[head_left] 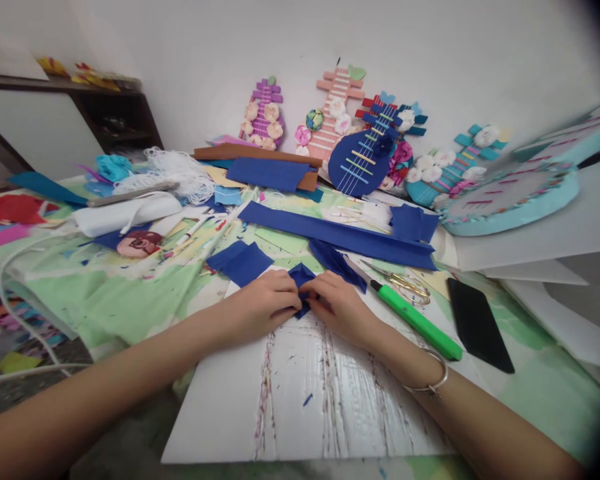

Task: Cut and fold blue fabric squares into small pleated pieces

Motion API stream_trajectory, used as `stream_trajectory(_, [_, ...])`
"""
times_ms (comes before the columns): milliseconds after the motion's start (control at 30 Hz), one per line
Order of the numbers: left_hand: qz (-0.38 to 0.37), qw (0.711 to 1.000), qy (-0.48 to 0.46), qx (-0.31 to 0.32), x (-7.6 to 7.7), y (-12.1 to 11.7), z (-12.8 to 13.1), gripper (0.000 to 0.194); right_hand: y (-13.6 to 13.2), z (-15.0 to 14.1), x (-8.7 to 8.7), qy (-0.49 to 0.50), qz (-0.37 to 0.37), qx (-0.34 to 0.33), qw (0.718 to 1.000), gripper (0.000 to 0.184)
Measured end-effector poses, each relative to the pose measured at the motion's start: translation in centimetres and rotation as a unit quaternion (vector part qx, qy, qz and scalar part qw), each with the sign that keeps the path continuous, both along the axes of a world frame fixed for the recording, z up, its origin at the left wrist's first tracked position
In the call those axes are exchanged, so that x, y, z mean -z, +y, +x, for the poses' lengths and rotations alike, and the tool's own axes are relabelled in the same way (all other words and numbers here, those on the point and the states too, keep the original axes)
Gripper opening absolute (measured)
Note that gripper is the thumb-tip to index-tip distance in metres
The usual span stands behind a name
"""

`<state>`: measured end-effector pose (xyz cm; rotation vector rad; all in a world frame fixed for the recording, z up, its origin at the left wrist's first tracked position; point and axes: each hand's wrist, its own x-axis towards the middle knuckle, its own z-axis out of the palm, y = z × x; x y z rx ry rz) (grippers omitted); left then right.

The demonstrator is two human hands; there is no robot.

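Observation:
Between my two hands is a small piece of dark blue paper (300,272), its creased top edge showing above the fingers. My left hand (274,300) pinches it from the left, and my right hand (337,303) pinches it from the right. Both rest over a white board (220,413) streaked with glue lines and blue scraps. Left of the hands lie more blue paper pieces (243,261); a folded blue strip (336,261) lies just behind my right hand. A green-handled craft knife (420,322) rests beside my right wrist.
Gold-handled scissors (405,285) and a black phone-like slab (480,325) lie at right. Behind stretches a long blue strip (335,233). Decorated paper instruments, one a blue guitar (359,163), lean on the wall. White string (180,175) is piled at left.

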<state>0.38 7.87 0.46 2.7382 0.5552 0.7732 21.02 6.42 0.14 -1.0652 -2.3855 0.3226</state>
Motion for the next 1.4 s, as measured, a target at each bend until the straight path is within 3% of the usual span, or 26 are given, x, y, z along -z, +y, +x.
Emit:
stream_trajectory(167, [0.108, 0.990, 0.062, -0.067, 0.9, -2.4, -0.8, 0.022, 0.0, 0.0, 0.0, 0.010, -0.018, 0.017, 1.000, 0.020])
stream_trajectory(300, [0.131, 0.983, 0.100, -0.078, 1.4, -3.4, -1.1, 0.024, 0.0, -0.1, 0.0, 0.019, -0.023, 0.021, 0.999, 0.017])
stream_trajectory(833, [0.052, 0.990, 0.090, -0.092, 1.2, -3.4, -1.0, 0.030, -0.1, 0.0, 0.1, 0.031, -0.015, 0.024, 0.999, 0.019])
stream_trajectory(1400, [0.058, 0.991, 0.078, -0.087, 1.2, -3.4, -1.3, 0.026, 0.0, 0.1, 0.2, 0.019, -0.011, 0.018, 1.000, 0.017])
